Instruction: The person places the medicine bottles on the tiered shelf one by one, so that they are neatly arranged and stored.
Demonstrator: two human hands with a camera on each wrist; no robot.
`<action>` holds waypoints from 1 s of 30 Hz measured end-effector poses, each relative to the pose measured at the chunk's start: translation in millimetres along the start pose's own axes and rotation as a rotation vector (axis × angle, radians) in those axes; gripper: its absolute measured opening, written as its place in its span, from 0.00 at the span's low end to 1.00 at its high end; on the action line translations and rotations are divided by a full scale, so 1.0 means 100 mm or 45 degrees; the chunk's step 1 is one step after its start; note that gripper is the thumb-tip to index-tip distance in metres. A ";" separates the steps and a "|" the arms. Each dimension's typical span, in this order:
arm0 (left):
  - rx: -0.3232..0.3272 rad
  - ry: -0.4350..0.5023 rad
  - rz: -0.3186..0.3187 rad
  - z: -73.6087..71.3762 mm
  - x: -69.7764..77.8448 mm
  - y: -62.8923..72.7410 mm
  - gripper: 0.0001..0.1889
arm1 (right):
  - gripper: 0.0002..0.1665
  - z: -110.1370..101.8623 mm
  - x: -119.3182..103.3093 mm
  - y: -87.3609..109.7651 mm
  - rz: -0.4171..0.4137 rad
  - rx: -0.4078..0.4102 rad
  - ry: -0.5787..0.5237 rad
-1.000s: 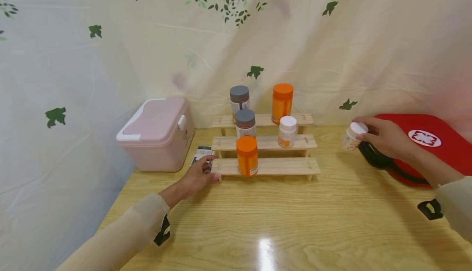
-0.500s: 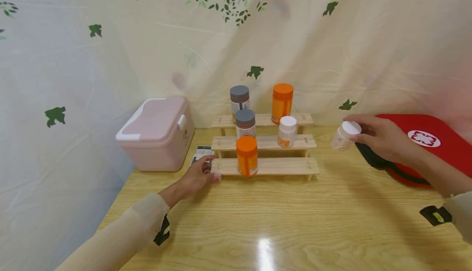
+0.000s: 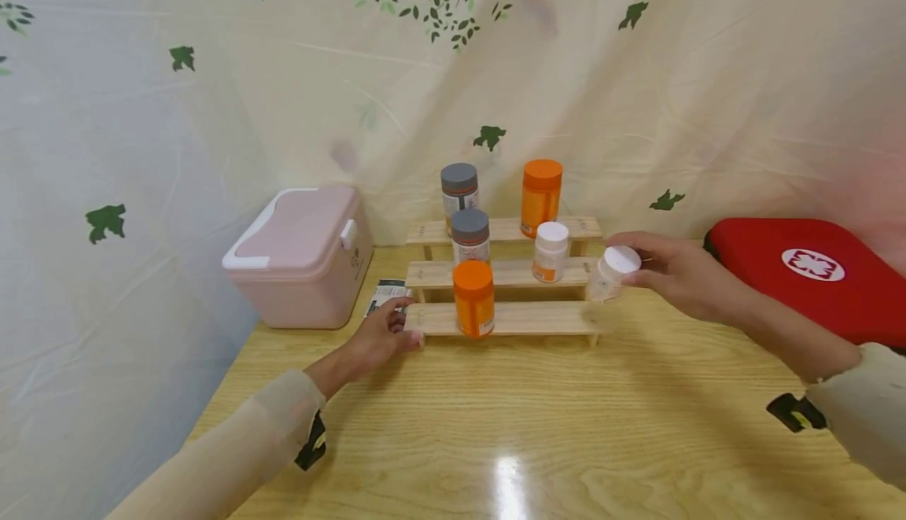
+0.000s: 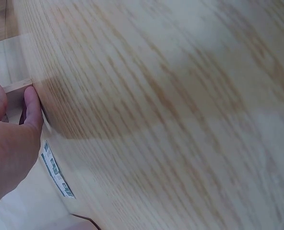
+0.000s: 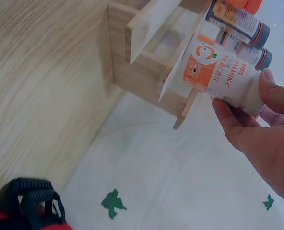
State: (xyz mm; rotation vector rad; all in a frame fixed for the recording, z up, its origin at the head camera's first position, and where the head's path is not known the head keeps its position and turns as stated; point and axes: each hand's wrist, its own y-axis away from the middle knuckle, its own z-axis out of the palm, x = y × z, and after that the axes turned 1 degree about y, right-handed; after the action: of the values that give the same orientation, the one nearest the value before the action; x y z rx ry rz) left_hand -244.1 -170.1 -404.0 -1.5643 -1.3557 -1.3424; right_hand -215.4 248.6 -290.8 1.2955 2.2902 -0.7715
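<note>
My right hand (image 3: 675, 276) holds a white vitamin C bottle (image 3: 605, 280) near its white cap, tilted, at the right end of a three-step wooden rack (image 3: 545, 319). The right wrist view shows its orange and white label (image 5: 216, 72) and the thumb and fingers around the cap end. At the rack's left end, my left hand (image 3: 378, 339) grips the lowest step between thumb and fingers, also seen in the left wrist view. On the rack stand two grey-capped bottles (image 3: 470, 229), an orange bottle (image 3: 541, 197) on top, a white-capped bottle (image 3: 550, 252) and an orange bottle (image 3: 474, 300) in front.
Left of the rack stands a pink lidded box (image 3: 304, 268), with a small printed packet (image 3: 388, 293) between them. A red case with a white emblem (image 3: 814, 284) lies at the right. A leaf-patterned cloth (image 3: 396, 111) hangs behind the wooden table (image 3: 453, 425).
My right hand has carried the white bottle leftward from beside the red case to the rack's right end. The left hand has stayed at the rack.
</note>
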 end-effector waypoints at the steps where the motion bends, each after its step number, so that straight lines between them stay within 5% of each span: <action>1: 0.000 0.000 -0.001 0.00 0.00 0.00 0.30 | 0.30 0.03 -0.01 -0.02 -0.011 -0.009 -0.012; 16: -0.002 0.013 -0.011 0.00 -0.02 -0.01 0.30 | 0.26 0.51 -0.11 -0.26 -0.075 -0.180 -0.216; 30: 0.007 0.005 -0.006 0.00 0.01 0.00 0.30 | 0.25 0.60 -0.08 -0.35 -0.054 -0.225 -0.217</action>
State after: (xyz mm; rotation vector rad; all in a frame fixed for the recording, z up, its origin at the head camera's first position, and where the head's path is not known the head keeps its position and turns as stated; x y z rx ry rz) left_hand -243.6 -169.6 -403.3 -1.5548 -1.3605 -1.3431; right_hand -237.5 190.6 -322.3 1.0641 2.2006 -0.6498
